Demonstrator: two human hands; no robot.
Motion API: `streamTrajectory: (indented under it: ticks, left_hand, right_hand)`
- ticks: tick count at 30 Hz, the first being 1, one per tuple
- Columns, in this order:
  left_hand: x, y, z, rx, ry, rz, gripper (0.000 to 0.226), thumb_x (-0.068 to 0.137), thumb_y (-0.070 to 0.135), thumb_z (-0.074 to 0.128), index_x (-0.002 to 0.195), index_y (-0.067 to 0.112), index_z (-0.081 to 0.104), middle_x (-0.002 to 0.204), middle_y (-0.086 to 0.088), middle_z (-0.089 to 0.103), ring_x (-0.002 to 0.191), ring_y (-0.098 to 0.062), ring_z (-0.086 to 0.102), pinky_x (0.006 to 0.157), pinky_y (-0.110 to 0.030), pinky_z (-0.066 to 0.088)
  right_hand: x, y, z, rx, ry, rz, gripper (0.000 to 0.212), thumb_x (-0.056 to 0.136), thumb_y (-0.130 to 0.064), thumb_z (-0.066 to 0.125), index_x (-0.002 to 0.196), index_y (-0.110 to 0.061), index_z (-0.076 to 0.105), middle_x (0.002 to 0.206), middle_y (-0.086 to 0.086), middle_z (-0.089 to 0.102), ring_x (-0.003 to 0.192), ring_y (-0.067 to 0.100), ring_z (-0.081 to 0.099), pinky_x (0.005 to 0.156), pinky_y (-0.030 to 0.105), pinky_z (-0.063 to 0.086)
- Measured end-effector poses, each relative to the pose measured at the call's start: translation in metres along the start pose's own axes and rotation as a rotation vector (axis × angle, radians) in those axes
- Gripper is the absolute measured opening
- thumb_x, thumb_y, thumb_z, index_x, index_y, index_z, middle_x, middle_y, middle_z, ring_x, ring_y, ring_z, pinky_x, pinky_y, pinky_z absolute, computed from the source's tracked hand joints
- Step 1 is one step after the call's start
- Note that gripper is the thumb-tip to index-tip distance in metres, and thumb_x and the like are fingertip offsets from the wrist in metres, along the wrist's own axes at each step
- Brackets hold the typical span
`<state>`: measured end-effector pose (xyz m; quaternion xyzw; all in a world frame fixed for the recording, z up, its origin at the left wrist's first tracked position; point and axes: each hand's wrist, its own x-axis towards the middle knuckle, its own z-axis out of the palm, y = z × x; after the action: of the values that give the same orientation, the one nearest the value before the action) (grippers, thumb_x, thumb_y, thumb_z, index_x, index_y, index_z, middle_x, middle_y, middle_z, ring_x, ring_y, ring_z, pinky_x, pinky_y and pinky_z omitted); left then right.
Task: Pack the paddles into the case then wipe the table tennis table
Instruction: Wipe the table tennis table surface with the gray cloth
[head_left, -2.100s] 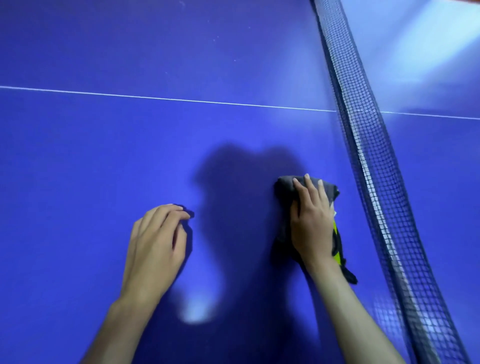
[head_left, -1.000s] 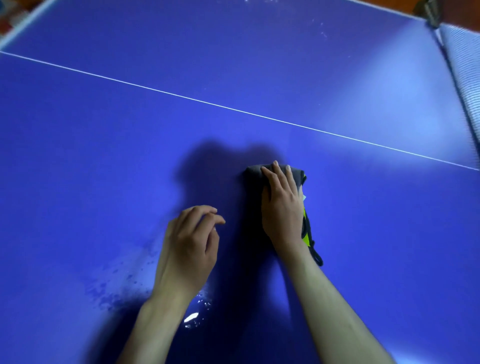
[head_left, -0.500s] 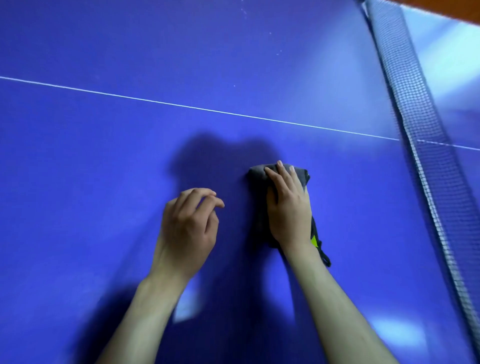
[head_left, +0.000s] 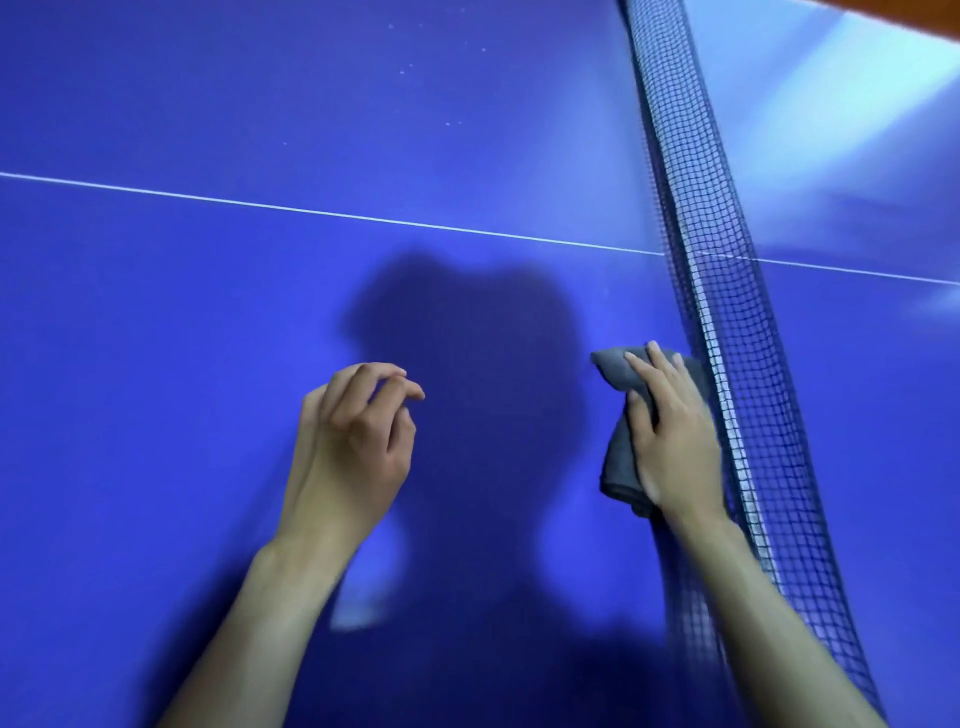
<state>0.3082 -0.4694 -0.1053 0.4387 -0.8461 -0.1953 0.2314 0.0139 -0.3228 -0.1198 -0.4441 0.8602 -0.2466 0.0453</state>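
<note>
My right hand (head_left: 672, 436) presses a folded grey cloth (head_left: 617, 460) flat on the blue table tennis table (head_left: 197, 353), fingers straight on top of it and the thumb along its left side. The cloth's right edge lies against the foot of the net (head_left: 727, 312). My left hand (head_left: 358, 447) is well to the left of the cloth, fingers loosely curled, holding nothing; whether it touches the surface I cannot tell. No paddles or case are in view.
The dark net runs from the top middle down to the lower right and splits the table. A white centre line (head_left: 311, 212) crosses the surface beyond my hands. A few small white specks (head_left: 452, 123) lie on the far half.
My right hand has slid the cloth to the right until it meets the net. The gap between my two hands has widened; the left hand keeps its loose curl.
</note>
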Motion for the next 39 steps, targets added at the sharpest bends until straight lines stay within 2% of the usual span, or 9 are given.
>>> streamTrajectory:
  ticks: [7, 12, 18, 21, 26, 34, 39]
  left_hand:
    - [0.008, 0.02, 0.016, 0.017, 0.0, -0.043, 0.024, 0.095, 0.012, 0.05, 0.106, 0.019, 0.071, 0.118, 0.006, 0.065, 0.114, -0.018, 0.058, 0.097, -0.037, 0.038]
    - [0.015, 0.018, 0.017, 0.034, -0.004, -0.06, 0.024, 0.095, 0.013, 0.05, 0.107, 0.019, 0.071, 0.119, 0.007, 0.064, 0.118, -0.016, 0.056, 0.101, -0.03, 0.032]
    - [0.024, 0.0, 0.007, 0.052, -0.007, -0.079, 0.025, 0.096, 0.015, 0.049, 0.108, 0.02, 0.071, 0.12, 0.009, 0.064, 0.121, -0.016, 0.056, 0.105, -0.032, 0.033]
    - [0.029, -0.011, -0.005, 0.047, 0.002, -0.103, 0.026, 0.097, 0.015, 0.049, 0.109, 0.021, 0.071, 0.121, 0.008, 0.064, 0.122, -0.016, 0.056, 0.106, -0.034, 0.034]
    - [0.028, -0.032, -0.029, 0.039, 0.02, -0.136, 0.025, 0.097, 0.017, 0.048, 0.11, 0.021, 0.07, 0.122, 0.009, 0.064, 0.122, -0.016, 0.056, 0.105, -0.032, 0.033]
    - [0.009, -0.096, -0.078, 0.043, 0.052, -0.177, 0.024, 0.097, 0.017, 0.05, 0.108, 0.022, 0.071, 0.121, 0.008, 0.064, 0.119, -0.017, 0.056, 0.102, -0.031, 0.032]
    - [0.001, -0.146, -0.116, 0.048, 0.106, -0.182, 0.022, 0.096, 0.013, 0.053, 0.107, 0.02, 0.071, 0.118, 0.006, 0.065, 0.115, -0.019, 0.058, 0.099, -0.036, 0.037]
  right_hand:
    - [0.027, 0.042, -0.014, 0.004, -0.027, -0.021, 0.042, 0.104, -0.01, 0.054, 0.144, -0.022, 0.055, 0.162, -0.004, 0.041, 0.156, 0.019, 0.027, 0.125, 0.043, 0.026]
    - [0.097, 0.047, -0.006, 0.002, -0.015, -0.013, 0.042, 0.103, -0.009, 0.053, 0.144, -0.019, 0.055, 0.161, 0.001, 0.044, 0.155, 0.025, 0.028, 0.124, 0.049, 0.027]
    - [0.158, 0.03, 0.015, -0.038, -0.004, 0.017, 0.045, 0.102, -0.013, 0.049, 0.146, -0.018, 0.054, 0.161, 0.003, 0.044, 0.154, 0.028, 0.029, 0.123, 0.054, 0.026]
    - [0.159, 0.007, 0.03, -0.052, 0.017, 0.06, 0.046, 0.102, -0.015, 0.047, 0.147, -0.017, 0.054, 0.162, 0.004, 0.042, 0.155, 0.03, 0.027, 0.124, 0.056, 0.024]
    - [0.15, -0.051, 0.062, -0.076, 0.004, -0.016, 0.046, 0.101, -0.014, 0.048, 0.147, -0.015, 0.055, 0.161, 0.008, 0.043, 0.153, 0.036, 0.029, 0.123, 0.058, 0.025]
    - [0.125, -0.172, 0.121, -0.048, -0.036, -0.062, 0.047, 0.1, -0.01, 0.048, 0.146, -0.018, 0.055, 0.163, 0.005, 0.041, 0.155, 0.034, 0.026, 0.122, 0.056, 0.025]
    - [0.113, -0.246, 0.157, -0.039, -0.041, -0.052, 0.047, 0.102, -0.013, 0.046, 0.147, -0.021, 0.054, 0.164, 0.002, 0.04, 0.156, 0.031, 0.023, 0.123, 0.057, 0.022]
